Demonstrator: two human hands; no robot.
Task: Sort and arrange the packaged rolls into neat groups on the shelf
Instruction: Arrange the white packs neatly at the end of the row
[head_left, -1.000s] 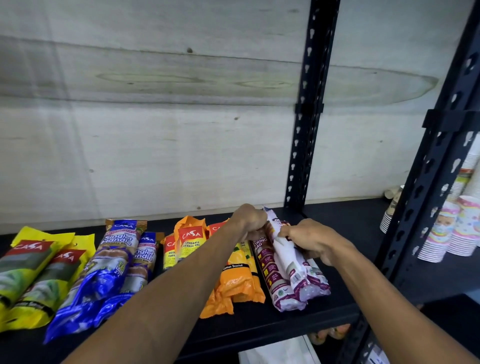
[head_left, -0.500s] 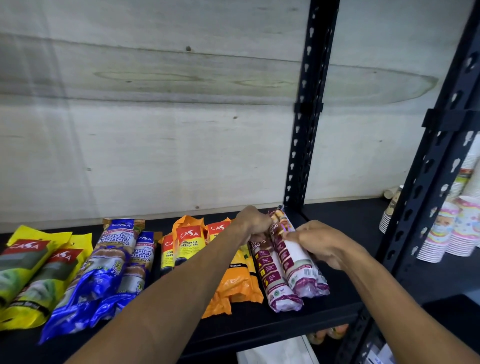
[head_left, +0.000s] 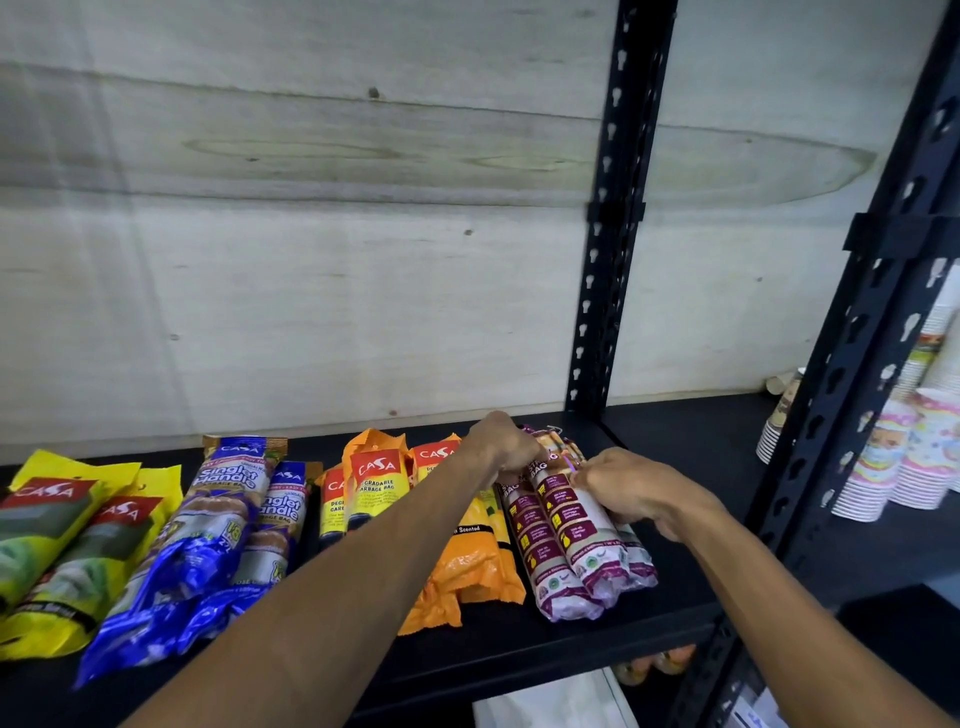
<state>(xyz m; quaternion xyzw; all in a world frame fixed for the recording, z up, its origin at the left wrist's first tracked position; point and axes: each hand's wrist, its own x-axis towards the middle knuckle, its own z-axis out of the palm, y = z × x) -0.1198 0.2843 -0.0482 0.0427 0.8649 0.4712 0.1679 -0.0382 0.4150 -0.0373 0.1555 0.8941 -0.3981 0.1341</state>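
Packaged rolls lie in colour groups along the black shelf (head_left: 670, 618), all with their long sides pointing from the front edge toward the pale wooden back wall (head_left: 311, 260). At the far left we see the yellow packs (head_left: 62, 551) side by side, next to them the blue packs (head_left: 208, 540) marked Singlet Handle, then the orange packs (head_left: 467, 566) with red CASA labels, partly covered by our left forearm. Just right of the orange group sit the maroon-and-white rolls (head_left: 571, 551), pressed together and touching one another, their near ends close to the shelf's front edge. Our left hand (head_left: 501, 447) is at the far end of these rolls, its fingers curled down over their tops; whether it truly grips a roll or only steadies it we cannot tell. Our right hand (head_left: 631, 486) rests on the rightmost roll of that group, fingers bent around its upper side and holding it against its neighbours. A black perforated upright (head_left: 608, 260) rises behind the maroon group, and a second one (head_left: 852, 364) stands nearer at the right. Beyond it, on the neighbouring shelf, stand stacks of printed paper cups (head_left: 898, 467).
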